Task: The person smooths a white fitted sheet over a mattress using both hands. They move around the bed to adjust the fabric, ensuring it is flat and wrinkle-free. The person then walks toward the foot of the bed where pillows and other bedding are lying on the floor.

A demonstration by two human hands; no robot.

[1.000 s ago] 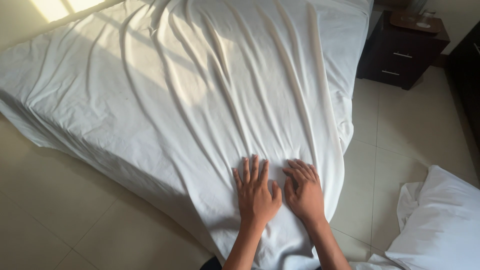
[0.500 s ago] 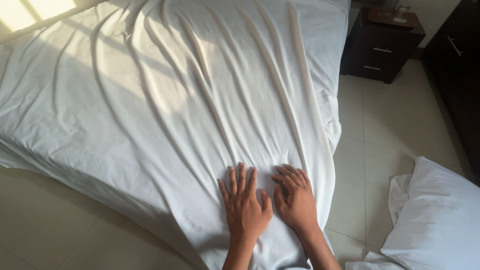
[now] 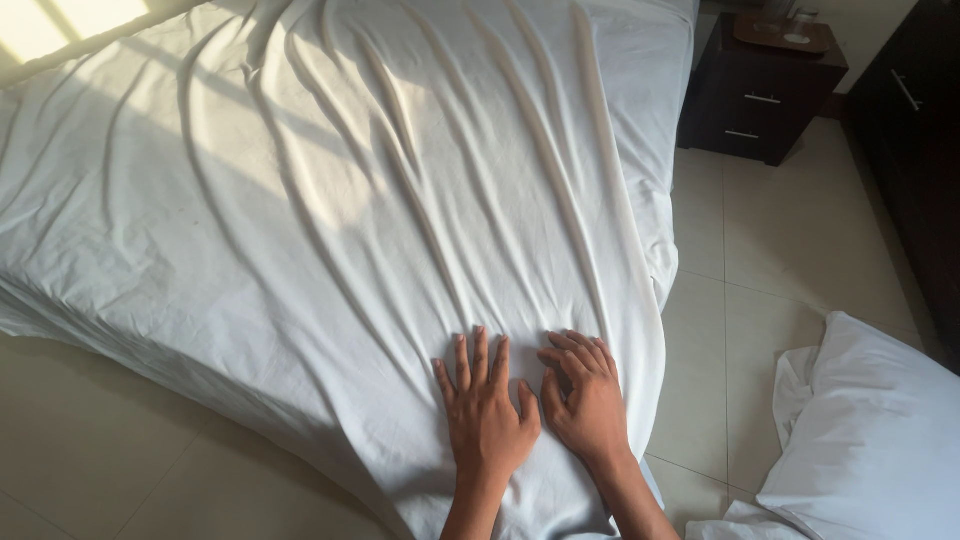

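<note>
Your left hand (image 3: 485, 415) lies flat, fingers spread, and your right hand (image 3: 588, 400) sits just beside it with fingers slightly curled; both are released, gripping nothing, pressed on the wrinkled white cotton bedsheet (image 3: 350, 200) at lower centre of frame. The sheet covers the bed across the left and centre. Dark wooden nightstand (image 3: 760, 95) upper right; white pillow (image 3: 870, 440) on the beige tiled floor (image 3: 780, 250), lower right.
</note>
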